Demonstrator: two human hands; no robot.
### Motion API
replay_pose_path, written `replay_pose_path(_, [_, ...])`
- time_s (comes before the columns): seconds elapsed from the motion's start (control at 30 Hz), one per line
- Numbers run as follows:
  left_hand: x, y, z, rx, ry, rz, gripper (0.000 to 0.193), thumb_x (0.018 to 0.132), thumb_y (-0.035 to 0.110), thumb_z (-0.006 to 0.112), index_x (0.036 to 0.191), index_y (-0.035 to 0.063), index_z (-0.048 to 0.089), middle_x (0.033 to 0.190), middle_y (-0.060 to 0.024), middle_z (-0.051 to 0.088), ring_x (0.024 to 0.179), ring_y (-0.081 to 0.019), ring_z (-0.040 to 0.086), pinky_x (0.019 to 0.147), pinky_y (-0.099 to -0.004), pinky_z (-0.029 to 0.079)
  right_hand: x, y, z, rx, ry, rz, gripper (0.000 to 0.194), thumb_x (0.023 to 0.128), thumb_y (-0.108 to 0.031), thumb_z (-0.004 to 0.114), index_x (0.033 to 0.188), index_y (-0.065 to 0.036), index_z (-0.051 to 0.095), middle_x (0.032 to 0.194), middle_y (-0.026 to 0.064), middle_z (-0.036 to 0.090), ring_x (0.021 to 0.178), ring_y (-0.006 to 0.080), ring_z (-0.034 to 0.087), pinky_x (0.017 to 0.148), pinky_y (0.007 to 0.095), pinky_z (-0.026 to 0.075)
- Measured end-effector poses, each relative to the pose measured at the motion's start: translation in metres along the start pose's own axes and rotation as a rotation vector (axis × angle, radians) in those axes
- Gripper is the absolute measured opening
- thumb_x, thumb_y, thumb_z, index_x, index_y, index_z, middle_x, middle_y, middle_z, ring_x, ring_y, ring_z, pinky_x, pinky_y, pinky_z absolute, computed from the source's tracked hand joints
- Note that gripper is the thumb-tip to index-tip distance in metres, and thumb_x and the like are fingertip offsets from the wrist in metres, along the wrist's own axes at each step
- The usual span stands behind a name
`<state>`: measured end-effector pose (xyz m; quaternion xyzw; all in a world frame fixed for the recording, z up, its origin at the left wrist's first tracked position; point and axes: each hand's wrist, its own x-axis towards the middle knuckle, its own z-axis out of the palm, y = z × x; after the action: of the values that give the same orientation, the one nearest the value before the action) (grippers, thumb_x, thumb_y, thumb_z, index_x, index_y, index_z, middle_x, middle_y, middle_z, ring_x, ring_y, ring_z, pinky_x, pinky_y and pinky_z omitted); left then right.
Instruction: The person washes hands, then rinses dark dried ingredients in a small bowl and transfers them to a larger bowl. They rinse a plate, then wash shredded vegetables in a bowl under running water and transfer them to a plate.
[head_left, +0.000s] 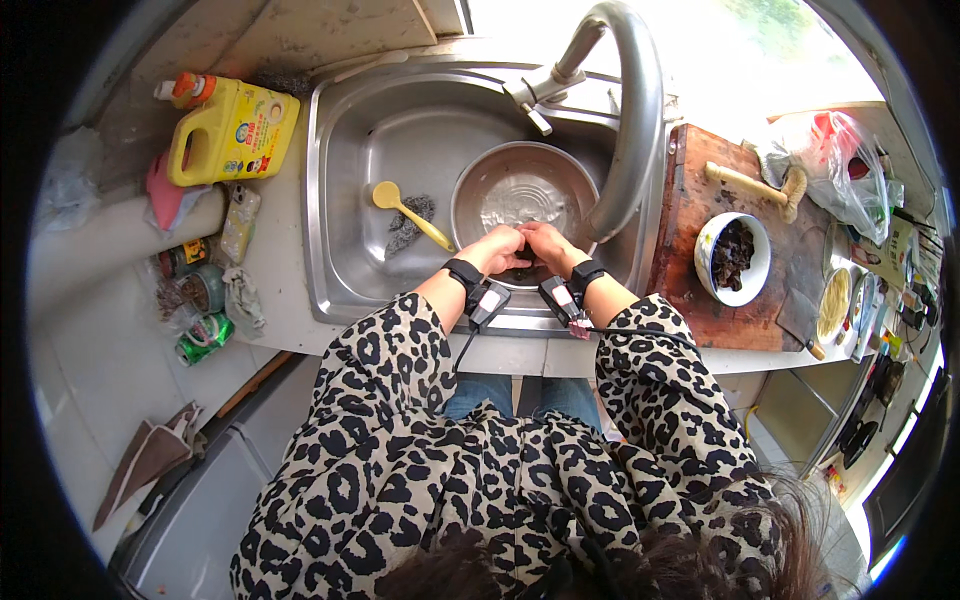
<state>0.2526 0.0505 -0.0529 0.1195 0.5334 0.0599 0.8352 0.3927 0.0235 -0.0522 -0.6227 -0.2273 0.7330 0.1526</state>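
My left hand (496, 251) and my right hand (553, 249) meet over the near side of a round metal basin (466, 196) that stands in the stainless steel sink (427, 112). Between my fingers is a small dark piece (527, 256), mostly hidden, so I cannot tell exactly what it is. Clear water (525, 191) seems to lie in the basin. To the right, a white bowl (705, 259) holds dark, crinkled pieces that look like wood ear fungus (733, 255). The curved faucet (637, 112) arches over the basin's right side.
A yellow ladle (388, 196) and steel wool (409, 229) lie in the sink. On the right, a wooden cutting board (686, 180) carries the bowl, a wooden-handled brush (750, 184) and a cleaver (797, 315). A yellow detergent jug (251, 131) and a green can (204, 337) are left.
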Motion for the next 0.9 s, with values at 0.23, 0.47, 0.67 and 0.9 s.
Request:
replay_pose_path(0.23, [-0.072,0.027,0.031,-0.209,-0.249,0.121,0.033,0.094,-0.005,0.046,0.126,-0.0093,0.05,0.123,-0.0267,0.061,0.114,-0.0399,0.064,0.105,-0.0552,0.05,-0.024,-0.018,0.005,0.343,0.134,-0.109,0.03,0.104,-0.03,0.056,0.112,-0.004,0.067,0.092,0.0089,0.069,0.075,0.0181,0.066,0.058,0.0367,0.055])
replay_pose_path(0.47, [-0.16,0.062,0.026,0.258,-0.043,0.321,0.05,0.1,0.007,0.048,0.148,-0.0029,0.039,0.116,-0.0215,0.071,0.099,-0.0266,0.073,0.076,-0.0312,0.059,-0.055,-0.033,0.001,0.28,0.235,-0.264,0.018,0.101,-0.021,0.064,0.096,-0.005,0.07,0.073,0.001,0.063,0.05,0.0067,0.046,0.043,0.0248,0.033])
replay_pose_path(0.67, [-0.152,0.047,0.005,0.25,0.141,0.395,0.035,0.097,0.008,0.049,0.13,0.0014,0.056,0.104,-0.0137,0.072,0.079,-0.0148,0.066,0.064,-0.0255,0.051,-0.114,-0.065,0.013,0.258,0.27,-0.378,0.019,0.102,-0.026,0.066,0.093,-0.01,0.071,0.073,-0.0037,0.06,0.049,0.0052,0.042,0.044,0.023,0.031])
replay_pose_path(0.9, [-0.134,0.03,0.004,0.336,0.158,0.364,0.034,0.097,0.007,0.047,0.129,0.0014,0.056,0.103,-0.013,0.071,0.079,-0.0147,0.066,0.063,-0.0259,0.05,-0.251,-0.108,-0.041,-0.104,0.408,-0.818,0.022,0.099,-0.024,0.068,0.098,-0.003,0.075,0.083,-0.0001,0.07,0.075,0.0068,0.061,0.066,0.0262,0.051])
